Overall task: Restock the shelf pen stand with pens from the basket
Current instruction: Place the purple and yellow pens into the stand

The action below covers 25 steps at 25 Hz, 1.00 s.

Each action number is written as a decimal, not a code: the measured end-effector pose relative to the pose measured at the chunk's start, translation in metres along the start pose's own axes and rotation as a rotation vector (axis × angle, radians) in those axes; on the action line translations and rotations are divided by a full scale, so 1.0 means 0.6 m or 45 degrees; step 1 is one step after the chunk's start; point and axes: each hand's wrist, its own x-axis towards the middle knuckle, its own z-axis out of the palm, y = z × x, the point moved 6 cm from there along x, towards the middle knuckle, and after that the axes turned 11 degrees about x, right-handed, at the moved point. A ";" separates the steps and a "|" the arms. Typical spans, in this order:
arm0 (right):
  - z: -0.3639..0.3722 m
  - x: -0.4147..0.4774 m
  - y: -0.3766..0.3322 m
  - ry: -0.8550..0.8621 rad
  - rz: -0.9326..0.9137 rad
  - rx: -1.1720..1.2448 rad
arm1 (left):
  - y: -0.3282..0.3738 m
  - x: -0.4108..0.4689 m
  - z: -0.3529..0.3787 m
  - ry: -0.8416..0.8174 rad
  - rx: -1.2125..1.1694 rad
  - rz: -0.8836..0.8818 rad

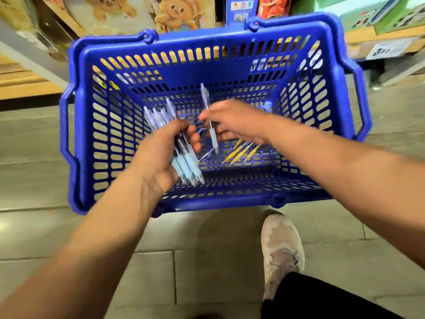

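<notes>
Tiled flooring (69,238) and stocked shelving (379,35) are observed around a blue slotted basket (340,93) set on the floor. Both forearms are extended into it. A bundle of light-blue pens (187,165) is clenched in the left hand (158,157), tips pointing down. One further light-blue pen (208,111) is pinched, nearly upright, in the right hand (234,122). Several yellow pens (241,153) are noted lying on the basket bottom, below the right hand. A pale shoe (281,252) is recorded just beside the basket's near edge.

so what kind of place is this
Probably a stationery or gift shop: a blue basket on the tiled floor, a shelf price tag, and boxed cartoon goods on the shelves.
</notes>
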 end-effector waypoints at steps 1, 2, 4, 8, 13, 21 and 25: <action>0.005 -0.033 -0.007 -0.003 -0.014 0.047 | -0.008 -0.029 0.014 -0.051 -0.078 -0.030; 0.006 -0.069 -0.017 0.006 -0.028 0.097 | -0.015 -0.060 0.029 -0.101 -0.160 -0.058; 0.009 -0.136 -0.038 0.045 -0.011 0.231 | -0.027 -0.116 0.048 -0.153 -0.230 -0.089; 0.045 -0.257 -0.121 0.054 0.129 0.380 | 0.016 -0.235 0.064 -0.199 -0.277 -0.141; 0.112 -0.385 -0.249 0.151 0.090 0.371 | 0.127 -0.366 0.045 -0.210 -0.129 -0.080; 0.240 -0.708 -0.502 0.247 -0.029 0.424 | 0.332 -0.706 0.045 -0.313 -0.037 0.022; 0.319 -0.901 -0.622 0.339 -0.130 0.408 | 0.405 -0.914 0.040 -0.336 0.019 0.065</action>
